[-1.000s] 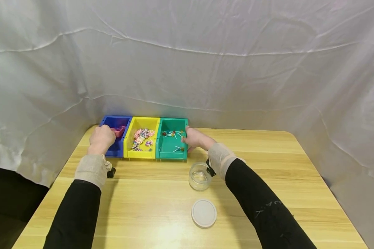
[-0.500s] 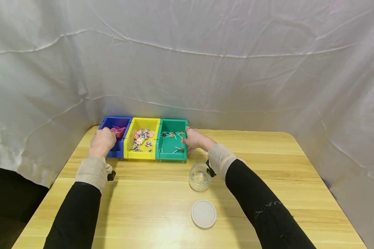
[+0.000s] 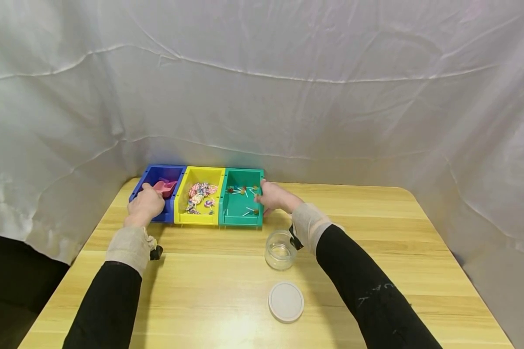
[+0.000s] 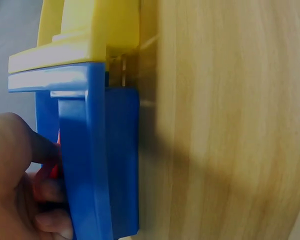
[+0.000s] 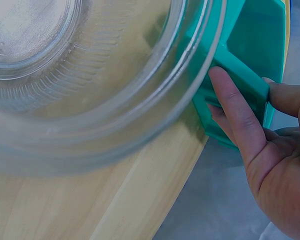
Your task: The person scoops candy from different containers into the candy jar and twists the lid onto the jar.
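Observation:
My left hand (image 3: 145,204) is over the front left of the blue bin (image 3: 162,216), pinching the handle of a pink scoop (image 3: 166,188). The scoop's bowl points into the bin, and most of its handle is hidden by the fingers. In the left wrist view, thumb and fingertips close on a bit of red behind the blue front wall. At the right end of the row, my right hand (image 3: 277,195) grips the side wall of the green bin (image 5: 240,75), thumb over the rim and fingers along the outside. Several small lollipops (image 3: 243,189) with white sticks lie inside the green bin.
Between them stands a yellow bin (image 3: 196,219) with several swirled lollipops (image 3: 197,194). An open glass jar (image 3: 280,252) sits under my right wrist, with a white round lid (image 3: 286,301) nearer me. Grey cloth (image 3: 288,121) hangs behind the wooden table (image 3: 367,218).
My left hand has come slightly back toward me with the scoop, and more of the scoop's bowl shows. The right hand stays on the green bin.

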Available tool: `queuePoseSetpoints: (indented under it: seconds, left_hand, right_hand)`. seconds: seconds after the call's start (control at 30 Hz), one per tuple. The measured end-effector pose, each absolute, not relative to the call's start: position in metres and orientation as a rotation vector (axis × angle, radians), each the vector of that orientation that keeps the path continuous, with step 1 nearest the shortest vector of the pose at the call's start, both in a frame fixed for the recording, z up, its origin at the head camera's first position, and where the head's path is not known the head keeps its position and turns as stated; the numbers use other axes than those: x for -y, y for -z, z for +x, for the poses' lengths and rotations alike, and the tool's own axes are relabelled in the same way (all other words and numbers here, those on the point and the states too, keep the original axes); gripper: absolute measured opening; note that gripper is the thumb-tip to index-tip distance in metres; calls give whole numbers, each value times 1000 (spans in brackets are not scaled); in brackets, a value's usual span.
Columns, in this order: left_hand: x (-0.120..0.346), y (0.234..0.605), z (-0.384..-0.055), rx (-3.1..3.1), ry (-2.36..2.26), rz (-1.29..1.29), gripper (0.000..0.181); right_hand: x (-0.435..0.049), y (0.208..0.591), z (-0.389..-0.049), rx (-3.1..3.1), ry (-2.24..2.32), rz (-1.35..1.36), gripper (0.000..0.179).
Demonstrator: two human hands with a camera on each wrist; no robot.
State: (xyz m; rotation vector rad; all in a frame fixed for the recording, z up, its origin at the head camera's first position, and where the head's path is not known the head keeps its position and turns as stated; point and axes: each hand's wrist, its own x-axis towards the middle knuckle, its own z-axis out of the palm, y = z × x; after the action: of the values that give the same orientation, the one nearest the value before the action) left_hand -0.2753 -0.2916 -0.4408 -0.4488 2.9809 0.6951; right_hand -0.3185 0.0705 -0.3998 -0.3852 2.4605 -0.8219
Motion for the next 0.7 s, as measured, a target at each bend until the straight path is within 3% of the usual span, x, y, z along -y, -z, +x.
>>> queuePoseSetpoints:
  seconds: [0.7]
  left_hand:
    - [286,449,-271,-3058,-733,-538,49]
  right_hand:
    - [-70,400,-318,-2444,870,-349,80]
